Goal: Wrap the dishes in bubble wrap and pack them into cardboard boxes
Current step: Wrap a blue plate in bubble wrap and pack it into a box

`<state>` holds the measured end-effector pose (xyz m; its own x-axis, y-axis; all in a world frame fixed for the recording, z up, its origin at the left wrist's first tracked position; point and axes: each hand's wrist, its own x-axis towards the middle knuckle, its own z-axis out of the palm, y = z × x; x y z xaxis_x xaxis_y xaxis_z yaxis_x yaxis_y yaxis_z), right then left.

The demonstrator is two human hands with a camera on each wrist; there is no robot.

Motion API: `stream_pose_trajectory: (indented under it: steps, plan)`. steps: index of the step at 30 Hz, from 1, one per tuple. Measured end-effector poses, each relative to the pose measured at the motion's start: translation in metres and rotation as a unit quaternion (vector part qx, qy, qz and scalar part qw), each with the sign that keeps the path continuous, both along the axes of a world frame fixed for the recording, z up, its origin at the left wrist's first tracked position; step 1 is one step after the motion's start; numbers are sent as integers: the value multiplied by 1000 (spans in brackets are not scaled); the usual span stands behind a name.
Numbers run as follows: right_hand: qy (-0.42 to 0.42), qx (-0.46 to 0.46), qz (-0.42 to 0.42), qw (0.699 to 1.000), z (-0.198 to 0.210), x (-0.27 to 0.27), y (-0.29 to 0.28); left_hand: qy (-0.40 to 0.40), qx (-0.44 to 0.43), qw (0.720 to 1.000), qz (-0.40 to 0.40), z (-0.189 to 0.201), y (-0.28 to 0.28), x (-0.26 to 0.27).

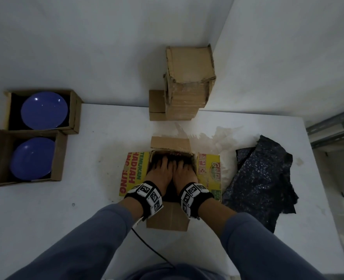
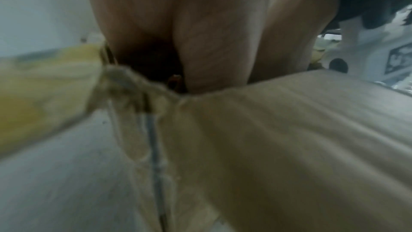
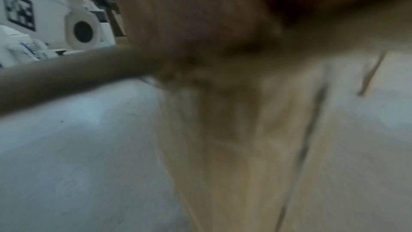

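In the head view, a white table (image 1: 66, 199) is seen, bounded by walls at 12 o'clock and by its right edge at 3 o'clock, past which a grey metal frame (image 1: 333, 128) stands. Bare table surface lies at 7 to 9 o'clock of the centre. At the centre an open cardboard box (image 1: 168, 220) is set, its yellow printed flaps (image 1: 133, 174) spread flat to 9 and 3 o'clock and plain flaps to 12 and 6. The left hand (image 1: 159, 174) and right hand (image 1: 184, 174) are lowered side by side into it, fingers spread and pointing towards 12 o'clock over dark contents; what is touched or held cannot be told. Dark bubble wrap (image 1: 262, 178) lies crumpled at 3 o'clock, just beside the box. At 9 to 10 o'clock two open boxes (image 1: 75, 112) touch, each holding one blue plate (image 1: 44, 110); the nearer box is cut off by the frame edge. A stack of flattened cardboard (image 1: 189, 83) fills the corner at 12 o'clock.

In the left wrist view, blurred, the left hand (image 2: 178, 24) is seen from below dipping behind the box (image 2: 289, 138) wall; a yellow flap (image 2: 44, 85) lies at 9 o'clock. The fingers are hidden.

In the right wrist view, heavily blurred, the right hand (image 3: 189, 15) is seen above the cardboard (image 3: 245, 138); the fingers cannot be made out.
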<state>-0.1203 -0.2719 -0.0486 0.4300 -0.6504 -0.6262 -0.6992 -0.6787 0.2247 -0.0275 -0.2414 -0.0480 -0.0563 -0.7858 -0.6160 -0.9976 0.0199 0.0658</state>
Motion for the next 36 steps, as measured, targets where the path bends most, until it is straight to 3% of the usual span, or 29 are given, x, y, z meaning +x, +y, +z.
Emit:
stream_pose_trajectory:
  steps: [6, 12, 17, 24, 29, 32, 34, 36]
  plan:
    - [130, -73, 149, 978, 19, 1, 3, -118, -20, 990, -80, 12, 3, 3]
    - [166, -91, 169, 967, 8, -1, 5, -217, -21, 963, -160, 7, 8, -9]
    - [149, -72, 172, 971, 8, -5, 3, -213, 5, 965, -156, -5, 4, -6]
    - [113, -65, 141, 981, 0, -7, 2, -142, -17, 983, -117, -4, 4, 1]
    - [73, -3, 124, 990, 28, 0, -4, -77, -5, 995, -67, 11, 4, 10]
    - [22, -13, 111, 993, 51, -3, -9, 9, -55, 998, -32, 29, 12, 10]
    - [15, 4, 110, 994, 60, -12, -14, 104, -80, 989, -74, 41, 24, 10]
    - [9, 17, 106, 994, 66, -23, -15, 200, -22, 975, -90, 49, 41, 11]
